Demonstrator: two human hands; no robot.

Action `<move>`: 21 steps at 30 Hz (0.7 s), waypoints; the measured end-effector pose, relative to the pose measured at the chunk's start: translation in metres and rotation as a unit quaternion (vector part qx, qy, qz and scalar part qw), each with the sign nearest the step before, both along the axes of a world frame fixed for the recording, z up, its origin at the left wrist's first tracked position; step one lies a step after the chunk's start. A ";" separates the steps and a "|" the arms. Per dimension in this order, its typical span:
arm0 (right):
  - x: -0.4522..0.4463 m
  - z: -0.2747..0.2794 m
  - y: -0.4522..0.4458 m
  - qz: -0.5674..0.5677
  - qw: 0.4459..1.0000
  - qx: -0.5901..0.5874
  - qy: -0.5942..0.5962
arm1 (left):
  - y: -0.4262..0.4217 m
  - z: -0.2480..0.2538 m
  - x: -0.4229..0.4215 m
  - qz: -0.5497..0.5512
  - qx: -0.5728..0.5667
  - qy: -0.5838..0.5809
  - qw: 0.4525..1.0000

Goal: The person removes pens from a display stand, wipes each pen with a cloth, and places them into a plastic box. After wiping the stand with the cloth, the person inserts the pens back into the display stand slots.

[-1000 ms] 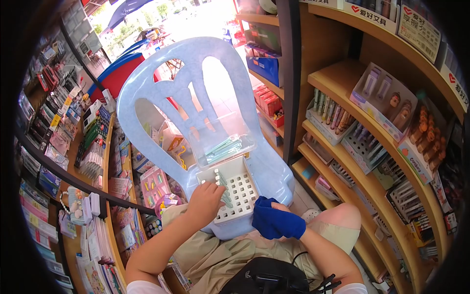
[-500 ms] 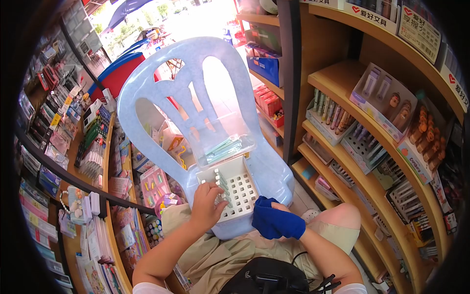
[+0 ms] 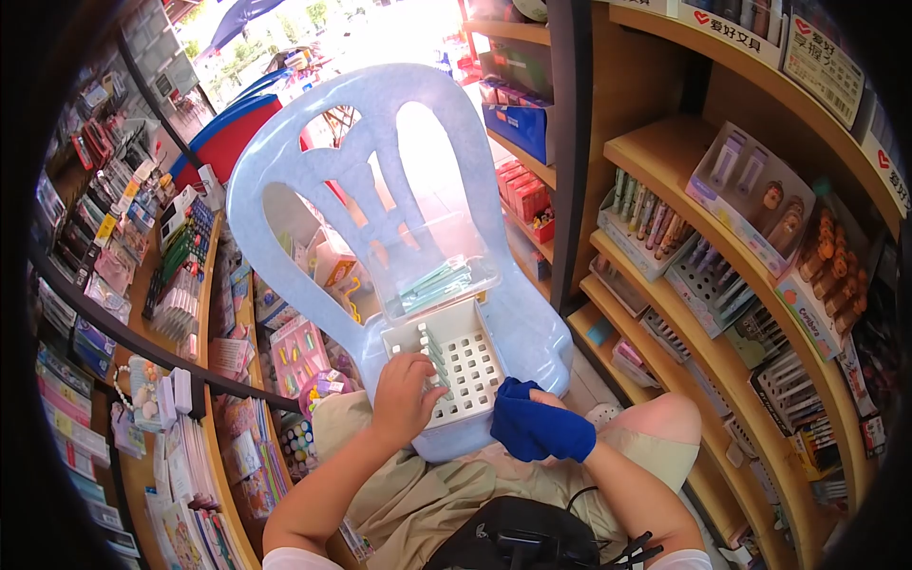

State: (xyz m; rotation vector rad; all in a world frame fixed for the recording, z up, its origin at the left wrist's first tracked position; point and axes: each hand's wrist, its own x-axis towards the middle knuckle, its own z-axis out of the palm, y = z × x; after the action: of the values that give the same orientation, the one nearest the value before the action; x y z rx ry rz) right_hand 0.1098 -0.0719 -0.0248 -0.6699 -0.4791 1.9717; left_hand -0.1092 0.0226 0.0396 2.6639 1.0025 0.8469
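Curling half-closed, tighter than a second ago, my left hand (image 3: pixel 404 394) is hovering at pens (image 3: pixel 429 348) in the white basket (image 3: pixel 461 321), its hold unclear; my right hand (image 3: pixel 549 400) is gripping blue cloth (image 3: pixel 540 429).

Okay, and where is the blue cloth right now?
In the head view, the blue cloth is in the right hand, just right of the white perforated tray on the chair's seat.
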 end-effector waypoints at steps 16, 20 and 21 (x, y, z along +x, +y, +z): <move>0.005 -0.029 0.006 -0.032 0.996 -0.075 0.045 | -0.004 0.025 0.018 -0.051 -0.520 -0.303 0.797; 0.011 -0.020 0.001 -0.041 0.995 -0.092 -0.012 | -0.038 -0.030 0.067 -0.125 -0.336 -0.109 0.927; 0.014 -0.036 0.000 -0.053 0.995 -0.080 0.000 | -0.049 -0.042 0.080 -0.113 -0.277 -0.107 0.948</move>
State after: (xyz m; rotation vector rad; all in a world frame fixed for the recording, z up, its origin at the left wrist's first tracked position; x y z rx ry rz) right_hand 0.1235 -0.0723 -0.0604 -0.7802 -0.2810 1.9234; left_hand -0.0291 -0.0266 -0.0022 2.1055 0.7288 0.6657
